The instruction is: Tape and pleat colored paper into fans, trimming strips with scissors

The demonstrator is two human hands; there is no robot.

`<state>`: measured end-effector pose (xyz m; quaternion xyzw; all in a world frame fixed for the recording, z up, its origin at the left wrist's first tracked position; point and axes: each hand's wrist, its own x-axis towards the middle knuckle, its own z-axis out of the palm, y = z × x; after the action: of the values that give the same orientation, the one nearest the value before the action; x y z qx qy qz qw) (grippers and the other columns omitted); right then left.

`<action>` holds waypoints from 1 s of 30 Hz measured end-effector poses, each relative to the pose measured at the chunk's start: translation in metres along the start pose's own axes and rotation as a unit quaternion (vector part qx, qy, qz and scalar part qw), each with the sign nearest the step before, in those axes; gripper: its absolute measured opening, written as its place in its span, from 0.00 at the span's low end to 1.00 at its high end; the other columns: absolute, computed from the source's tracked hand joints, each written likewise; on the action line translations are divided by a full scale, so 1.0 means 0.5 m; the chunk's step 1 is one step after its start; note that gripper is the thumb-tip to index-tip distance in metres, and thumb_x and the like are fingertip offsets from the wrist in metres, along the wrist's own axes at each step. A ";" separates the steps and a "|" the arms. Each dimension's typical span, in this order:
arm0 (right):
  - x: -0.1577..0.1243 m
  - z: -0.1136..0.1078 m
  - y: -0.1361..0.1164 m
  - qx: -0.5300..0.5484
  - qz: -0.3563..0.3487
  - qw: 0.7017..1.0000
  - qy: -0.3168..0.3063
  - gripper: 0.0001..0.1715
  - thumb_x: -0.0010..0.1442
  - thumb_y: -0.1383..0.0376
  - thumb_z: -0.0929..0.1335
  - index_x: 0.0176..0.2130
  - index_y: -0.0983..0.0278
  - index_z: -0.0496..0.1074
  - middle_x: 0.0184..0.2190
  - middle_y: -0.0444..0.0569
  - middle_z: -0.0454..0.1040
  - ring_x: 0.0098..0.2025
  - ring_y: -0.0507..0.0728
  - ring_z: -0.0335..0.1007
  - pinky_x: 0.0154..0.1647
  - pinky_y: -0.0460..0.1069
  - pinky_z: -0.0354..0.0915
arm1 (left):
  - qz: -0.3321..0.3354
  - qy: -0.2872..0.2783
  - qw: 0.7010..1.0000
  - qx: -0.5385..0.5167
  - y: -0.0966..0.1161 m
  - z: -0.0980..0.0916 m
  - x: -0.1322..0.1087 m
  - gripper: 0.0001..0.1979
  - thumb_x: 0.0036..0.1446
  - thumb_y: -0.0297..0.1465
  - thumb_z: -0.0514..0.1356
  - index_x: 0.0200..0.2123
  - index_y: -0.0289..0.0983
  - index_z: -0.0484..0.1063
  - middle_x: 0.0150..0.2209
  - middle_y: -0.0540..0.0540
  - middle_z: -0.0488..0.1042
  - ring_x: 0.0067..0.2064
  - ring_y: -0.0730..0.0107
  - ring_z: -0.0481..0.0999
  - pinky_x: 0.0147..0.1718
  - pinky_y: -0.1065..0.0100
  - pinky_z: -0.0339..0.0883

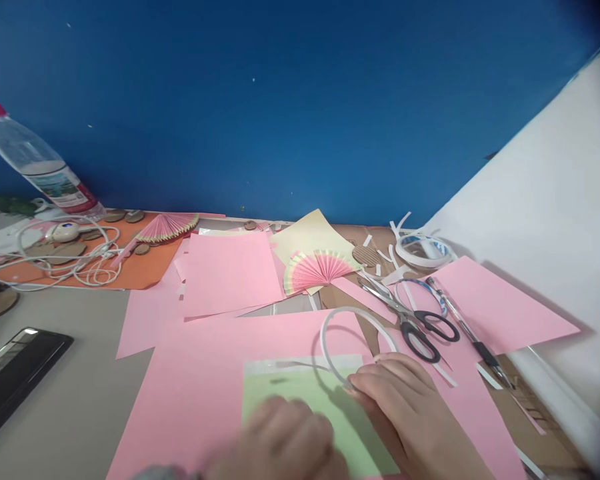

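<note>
My right hand [405,400] pinches a thin white ring [325,337], which looks like a roll of tape, and holds it upright. Beneath it lies a light green sheet [280,393] with a whitish strip along its far edge. My left hand [285,437], blurred by motion, is over the near part of the green sheet with its fingers curled in. Its fingertips are hidden, so I cannot make out what they hold. Under the green sheet is a large pink sheet [180,407]. Scissors [410,323] with dark handles lie beyond my right hand, blades slightly apart.
A pen [473,333], a white tape roll [423,250] and paper scraps lie at the right. Folded paper fans [323,269] and a pink stack [233,273] sit farther back. At left are a bottle [50,170], a tangled white cable [93,257] and a black phone-like slab [20,380].
</note>
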<state>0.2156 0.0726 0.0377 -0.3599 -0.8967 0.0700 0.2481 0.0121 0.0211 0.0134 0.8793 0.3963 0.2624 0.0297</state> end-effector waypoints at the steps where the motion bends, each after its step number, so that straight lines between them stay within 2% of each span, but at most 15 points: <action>1: 0.001 -0.001 0.000 0.001 -0.001 1.000 -0.006 0.10 0.60 0.75 0.60 0.36 0.61 0.64 0.27 0.44 0.71 0.30 0.55 0.63 0.39 0.52 0.55 | 0.005 -0.017 0.999 0.027 -0.019 -0.033 0.017 0.14 0.64 0.34 0.46 0.33 0.40 0.70 0.30 0.47 0.76 0.30 0.62 0.73 0.29 0.59 0.68; 2: 0.002 -0.002 0.002 0.002 0.001 1.000 -0.010 0.10 0.59 0.75 0.60 0.35 0.62 0.64 0.27 0.44 0.70 0.30 0.54 0.63 0.40 0.52 0.55 | -0.030 -0.009 0.998 0.061 -0.038 -0.064 0.032 0.15 0.63 0.36 0.46 0.31 0.39 0.69 0.31 0.45 0.74 0.31 0.59 0.71 0.29 0.57 0.66; 3: 0.001 -0.003 0.004 0.004 0.005 1.000 -0.013 0.11 0.59 0.76 0.60 0.35 0.62 0.65 0.27 0.44 0.70 0.30 0.54 0.62 0.40 0.52 0.54 | -0.097 -0.025 0.990 0.096 -0.056 -0.088 0.042 0.13 0.63 0.35 0.48 0.32 0.38 0.69 0.33 0.43 0.73 0.35 0.55 0.71 0.32 0.54 0.65; 4: 0.000 -0.004 0.007 0.006 0.010 1.000 -0.015 0.11 0.58 0.76 0.60 0.35 0.62 0.65 0.27 0.43 0.69 0.30 0.54 0.62 0.41 0.52 0.54 | -0.128 -0.071 0.985 0.096 -0.073 -0.106 0.047 0.11 0.62 0.35 0.50 0.33 0.37 0.68 0.34 0.43 0.72 0.36 0.55 0.70 0.33 0.54 0.64; 7: -0.008 -0.002 0.014 0.011 0.011 0.999 -0.038 0.13 0.58 0.77 0.60 0.35 0.61 0.65 0.29 0.43 0.70 0.32 0.54 0.63 0.43 0.53 0.54 | -0.202 -0.149 0.968 0.024 -0.111 -0.115 0.027 0.12 0.63 0.36 0.48 0.33 0.37 0.66 0.34 0.45 0.70 0.35 0.59 0.68 0.34 0.56 0.62; 8: -0.011 -0.001 0.016 0.009 0.006 0.999 -0.053 0.14 0.57 0.78 0.60 0.35 0.60 0.65 0.29 0.43 0.71 0.33 0.55 0.63 0.44 0.53 0.54 | -0.204 -0.153 0.967 0.003 -0.119 -0.109 0.012 0.12 0.63 0.37 0.48 0.34 0.38 0.66 0.35 0.45 0.70 0.36 0.59 0.67 0.35 0.57 0.61; 12: -0.014 0.006 0.015 0.021 -0.017 0.997 -0.073 0.17 0.55 0.80 0.60 0.37 0.61 0.67 0.31 0.43 0.72 0.34 0.55 0.64 0.48 0.54 0.53 | -0.151 -0.125 0.980 -0.025 -0.135 -0.085 -0.042 0.11 0.63 0.37 0.49 0.38 0.38 0.67 0.37 0.45 0.70 0.38 0.59 0.66 0.38 0.58 0.58; 17: -0.004 0.012 0.005 0.048 -0.022 0.996 -0.067 0.19 0.55 0.80 0.57 0.36 0.61 0.69 0.29 0.43 0.72 0.33 0.55 0.62 0.47 0.52 0.51 | -0.073 -0.110 0.991 -0.034 -0.141 -0.083 -0.052 0.16 0.63 0.44 0.49 0.40 0.39 0.67 0.36 0.45 0.71 0.37 0.61 0.66 0.39 0.60 0.56; 20: -0.006 0.018 -0.006 0.064 -0.024 0.996 -0.061 0.20 0.58 0.79 0.55 0.35 0.62 0.69 0.27 0.44 0.70 0.31 0.55 0.59 0.44 0.52 0.52 | -0.052 -0.098 0.992 -0.052 -0.142 -0.077 -0.051 0.10 0.65 0.35 0.49 0.39 0.39 0.68 0.33 0.47 0.71 0.35 0.63 0.65 0.36 0.62 0.56; 24: -0.015 0.022 -0.018 0.070 -0.017 0.995 -0.062 0.19 0.60 0.78 0.55 0.36 0.63 0.70 0.27 0.45 0.71 0.30 0.54 0.58 0.39 0.52 0.51 | -0.025 -0.070 0.995 -0.064 -0.140 -0.069 -0.057 0.12 0.64 0.25 0.46 0.35 0.39 0.67 0.28 0.49 0.70 0.32 0.67 0.64 0.32 0.65 0.56; 27: -0.018 0.020 -0.016 0.072 -0.011 0.994 -0.076 0.18 0.62 0.77 0.56 0.38 0.63 0.69 0.28 0.45 0.72 0.30 0.54 0.59 0.37 0.52 0.51 | -0.022 -0.098 0.993 -0.069 -0.141 -0.065 -0.060 0.11 0.61 0.22 0.46 0.35 0.39 0.66 0.30 0.48 0.70 0.32 0.66 0.64 0.32 0.65 0.57; 30: -0.013 0.016 -0.012 0.070 -0.011 0.996 -0.062 0.17 0.64 0.76 0.56 0.36 0.63 0.69 0.27 0.44 0.71 0.29 0.54 0.58 0.36 0.51 0.51 | -0.012 -0.108 0.992 -0.064 -0.141 -0.062 -0.061 0.12 0.59 0.20 0.45 0.33 0.39 0.65 0.29 0.48 0.69 0.31 0.67 0.64 0.31 0.65 0.56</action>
<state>0.2121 0.0642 0.0297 -0.3266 -0.9070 0.1523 0.2179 -0.0677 0.0430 0.0084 0.8941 0.3837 0.1904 0.1311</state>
